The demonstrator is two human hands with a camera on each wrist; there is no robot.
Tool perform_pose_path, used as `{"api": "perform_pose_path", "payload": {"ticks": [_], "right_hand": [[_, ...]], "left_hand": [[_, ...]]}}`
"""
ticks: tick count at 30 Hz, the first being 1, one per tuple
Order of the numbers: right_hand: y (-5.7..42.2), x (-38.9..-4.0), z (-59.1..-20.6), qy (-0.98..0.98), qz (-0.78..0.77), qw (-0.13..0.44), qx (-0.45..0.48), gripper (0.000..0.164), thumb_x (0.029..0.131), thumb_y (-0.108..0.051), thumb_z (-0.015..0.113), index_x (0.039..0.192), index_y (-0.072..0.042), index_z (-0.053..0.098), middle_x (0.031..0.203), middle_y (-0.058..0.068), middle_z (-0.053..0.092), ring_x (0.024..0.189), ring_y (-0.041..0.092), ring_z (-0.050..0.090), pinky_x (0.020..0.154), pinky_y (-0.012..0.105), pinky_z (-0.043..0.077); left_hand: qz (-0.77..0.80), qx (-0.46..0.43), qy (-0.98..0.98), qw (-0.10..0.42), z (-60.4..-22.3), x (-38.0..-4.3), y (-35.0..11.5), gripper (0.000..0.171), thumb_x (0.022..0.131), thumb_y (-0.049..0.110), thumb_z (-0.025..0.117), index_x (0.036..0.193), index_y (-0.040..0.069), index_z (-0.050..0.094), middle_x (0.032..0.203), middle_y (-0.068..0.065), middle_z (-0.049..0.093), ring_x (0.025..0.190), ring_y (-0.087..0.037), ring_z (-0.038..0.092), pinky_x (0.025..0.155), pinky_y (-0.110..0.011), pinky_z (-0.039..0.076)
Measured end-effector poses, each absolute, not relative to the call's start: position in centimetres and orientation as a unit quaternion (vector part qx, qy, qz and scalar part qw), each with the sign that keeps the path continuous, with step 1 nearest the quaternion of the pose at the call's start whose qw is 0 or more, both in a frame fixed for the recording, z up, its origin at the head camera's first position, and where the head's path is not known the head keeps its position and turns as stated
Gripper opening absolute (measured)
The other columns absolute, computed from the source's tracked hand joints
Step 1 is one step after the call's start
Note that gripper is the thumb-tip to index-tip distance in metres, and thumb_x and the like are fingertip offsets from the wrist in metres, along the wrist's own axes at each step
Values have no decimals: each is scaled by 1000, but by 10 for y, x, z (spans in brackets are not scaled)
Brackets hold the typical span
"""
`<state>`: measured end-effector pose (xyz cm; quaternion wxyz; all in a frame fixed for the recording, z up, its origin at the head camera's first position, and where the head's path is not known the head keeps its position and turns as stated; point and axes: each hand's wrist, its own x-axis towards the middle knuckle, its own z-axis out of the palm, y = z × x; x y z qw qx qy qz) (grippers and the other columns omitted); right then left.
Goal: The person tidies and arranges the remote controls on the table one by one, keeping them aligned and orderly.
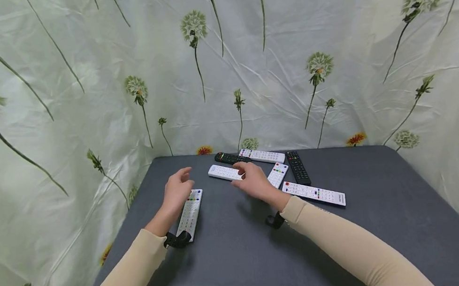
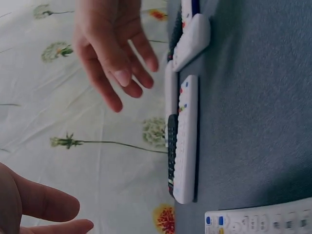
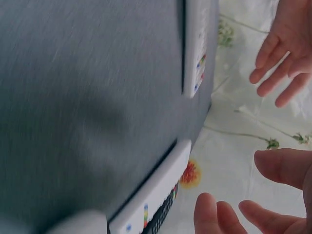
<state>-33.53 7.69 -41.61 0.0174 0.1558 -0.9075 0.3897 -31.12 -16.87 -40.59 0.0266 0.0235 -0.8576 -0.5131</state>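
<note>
My left hand (image 1: 177, 191) hovers above a white remote control (image 1: 191, 213) at the left of the table, fingers loosely bent and holding nothing. Over the group of remotes in the middle is my right hand (image 1: 256, 180), also holding nothing. It partly covers a white remote (image 1: 222, 172) lying crosswise and a second white remote (image 1: 278, 174) lying at a slant. In the left wrist view the right hand (image 2: 114, 44) is well apart from the remotes, fingers spread. The right wrist view shows the left hand (image 3: 287, 53) raised too, fingers extended.
Behind lie a black remote (image 1: 231, 158) and a white remote (image 1: 262, 155). Another black remote (image 1: 298, 168) points lengthwise, and a white remote (image 1: 314, 193) lies at the right. All are on a dark grey table (image 1: 243, 264), backed by a dandelion-print curtain (image 1: 168, 55).
</note>
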Motion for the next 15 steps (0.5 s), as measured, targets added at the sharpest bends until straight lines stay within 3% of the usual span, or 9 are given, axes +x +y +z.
{"api": "perform_pose_path", "payload": {"ticks": [4, 8, 15], "right_hand": [[85, -345, -412, -917, 365, 18, 158, 56, 93, -17, 72, 145, -7, 53, 122, 19, 61, 104, 28, 60, 83, 43, 51], [94, -359, -415, -922, 356, 22, 149, 58, 92, -16, 71, 145, -3, 52, 125, 21, 60, 105, 30, 59, 84, 46, 50], [104, -374, -427, -927, 354, -10, 125, 61, 91, -17, 73, 145, 2, 51, 125, 22, 62, 107, 32, 60, 86, 48, 51]], "left_hand": [[-501, 16, -865, 22, -403, -328, -165, 53, 98, 5, 47, 151, 11, 47, 150, -17, 46, 127, -36, 50, 74, -43, 45], [-499, 8, -866, 23, -405, -351, -162, 52, 98, 5, 46, 149, 10, 49, 148, -18, 48, 124, -37, 52, 70, -41, 42], [-507, 22, -862, 7, -420, -387, -157, 51, 97, 5, 48, 148, 6, 51, 148, -21, 48, 134, -39, 45, 102, -53, 44]]}}
